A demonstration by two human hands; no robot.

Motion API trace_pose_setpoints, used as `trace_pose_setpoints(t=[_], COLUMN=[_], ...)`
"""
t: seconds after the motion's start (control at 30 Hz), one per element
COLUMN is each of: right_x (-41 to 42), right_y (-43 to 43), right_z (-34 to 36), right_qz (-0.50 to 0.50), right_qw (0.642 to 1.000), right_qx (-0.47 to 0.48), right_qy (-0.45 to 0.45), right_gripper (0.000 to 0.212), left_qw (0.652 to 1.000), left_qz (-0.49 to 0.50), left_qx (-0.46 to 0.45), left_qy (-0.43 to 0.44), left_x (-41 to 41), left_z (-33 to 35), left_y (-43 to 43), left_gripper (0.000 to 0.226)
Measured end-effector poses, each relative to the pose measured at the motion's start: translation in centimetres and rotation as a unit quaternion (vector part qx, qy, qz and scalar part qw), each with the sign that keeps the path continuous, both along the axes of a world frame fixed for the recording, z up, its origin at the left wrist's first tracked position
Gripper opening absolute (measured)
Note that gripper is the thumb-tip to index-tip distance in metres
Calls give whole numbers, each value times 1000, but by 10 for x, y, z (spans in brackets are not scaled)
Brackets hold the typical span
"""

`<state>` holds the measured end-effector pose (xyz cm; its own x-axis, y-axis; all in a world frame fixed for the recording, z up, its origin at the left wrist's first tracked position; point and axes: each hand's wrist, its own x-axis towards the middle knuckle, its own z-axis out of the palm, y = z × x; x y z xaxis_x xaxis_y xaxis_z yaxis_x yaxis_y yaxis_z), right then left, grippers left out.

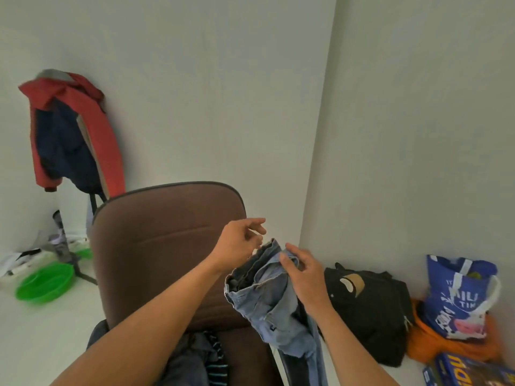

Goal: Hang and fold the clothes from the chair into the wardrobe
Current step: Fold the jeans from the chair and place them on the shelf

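Note:
A pair of light blue jeans [274, 305] hangs in the air in front of the brown office chair [156, 246], waistband up and legs trailing down past the seat. My right hand [303, 274] grips the waistband from the right. My left hand [241, 242] hovers just left of the waistband with fingers apart and curled, holding nothing. Dark clothes [195, 358], one with light stripes, lie heaped on the chair seat beneath my left forearm. The wardrobe is out of view.
A red and navy jacket [75, 135] hangs at the wall, far left. Green bowls [44, 285] and papers lie on the white surface at left. On the floor at right sit a black bag [370, 305], a blue shopping bag [459, 296], orange cloth [434, 346] and blue boxes [468, 371].

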<state>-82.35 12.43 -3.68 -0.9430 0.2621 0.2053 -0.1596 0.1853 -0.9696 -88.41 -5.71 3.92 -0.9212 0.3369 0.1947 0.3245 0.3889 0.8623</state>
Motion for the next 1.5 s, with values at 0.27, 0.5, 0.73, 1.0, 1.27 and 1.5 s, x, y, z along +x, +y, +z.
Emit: trace_pose_setpoints(t=[0.27, 0.5, 0.73, 1.0, 1.27, 1.5], right_x=[2, -7, -23, -24, -22, -26], right_y=[-5, 5, 1, -18, -11, 8], right_z=[-19, -25, -17, 0, 36, 98], right_qz=[20, -4, -7, -7, 10, 44], right_qw=[988, 986, 973, 958, 988, 998], right_qx=[-139, -149, -218, -282, -152, -51], right_qy=[-63, -80, -70, -46, -7, 5], right_gripper=[29, 34, 30, 29, 32, 76], left_qw=[935, 944, 984, 996, 997, 990], left_qz=[-38, -79, -91, -15, 8, -66], left_qx=[44, 43, -12, -69, -70, -115], left_qy=[-351, -319, -154, -62, -22, 38], left_x=[3, -9, -5, 0, -5, -25], left_z=[-65, -87, -107, -124, -99, -20], left_y=[8, 10, 13, 3, -5, -10], left_gripper=[70, 49, 77, 46, 28, 25])
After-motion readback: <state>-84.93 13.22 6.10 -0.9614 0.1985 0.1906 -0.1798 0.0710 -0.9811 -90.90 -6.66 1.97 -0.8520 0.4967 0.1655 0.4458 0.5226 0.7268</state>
